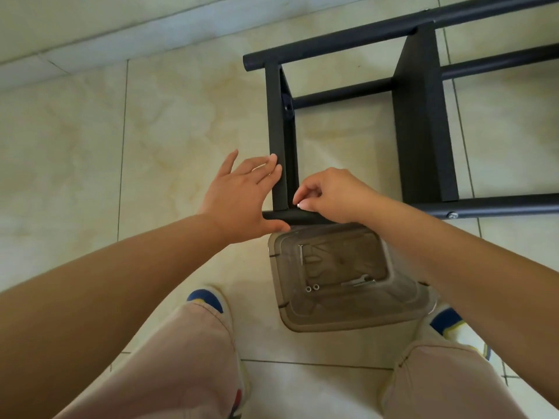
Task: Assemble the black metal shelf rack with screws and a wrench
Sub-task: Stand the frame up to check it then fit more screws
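Note:
The black metal shelf rack (423,116) lies on its side on the tiled floor, its near tube (302,218) running left to right in front of me. My left hand (242,198) presses flat against the near shelf panel (279,131), thumb under the tube's end. My right hand (329,196) pinches a small silver screw (298,205) where that panel meets the tube. Another screw head (452,215) sits in the tube further right. A wrench (358,281) lies in the clear plastic box (402,306) below.
The box holds a long bolt (301,252) and two washers (312,287). It stands on the floor between my knees, close under the tube. My shoes (208,299) flank it. A wall base (121,28) runs along the top left.

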